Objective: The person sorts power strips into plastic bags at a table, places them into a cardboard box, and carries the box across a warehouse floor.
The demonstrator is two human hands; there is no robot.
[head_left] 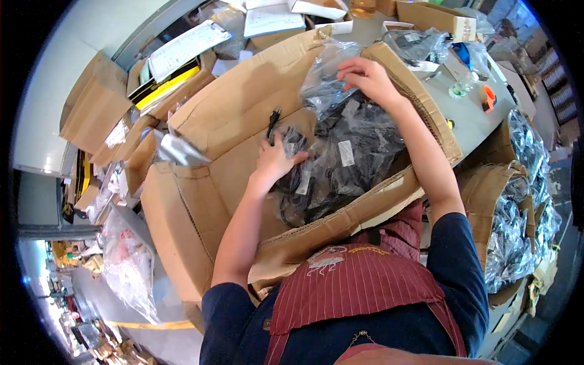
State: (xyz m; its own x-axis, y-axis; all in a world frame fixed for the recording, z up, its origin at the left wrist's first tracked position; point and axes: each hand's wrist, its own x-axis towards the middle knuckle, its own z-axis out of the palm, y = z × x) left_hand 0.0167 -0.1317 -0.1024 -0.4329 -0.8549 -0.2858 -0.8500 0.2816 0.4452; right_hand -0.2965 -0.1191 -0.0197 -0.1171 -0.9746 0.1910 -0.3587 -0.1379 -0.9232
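Note:
A big open cardboard box (pixel 201 201) stands in front of me, holding a heap of black cables in clear plastic bags (pixel 353 152). My left hand (pixel 277 159) rests on the left side of the heap, fingers closed around a bagged black cable (pixel 289 141) whose plug end sticks up. My right hand (pixel 365 78) reaches to the far side of the box and pinches the top of a clear bag with a cable (pixel 325 82), lifted a little above the heap.
To the right stands another carton (pixel 486 188) full of bagged cables (pixel 517 231). A grey table (pixel 474 121) behind it carries an orange tool (pixel 488 97), bags and small boxes. Flattened cartons and papers (pixel 182 45) lie at the left and back.

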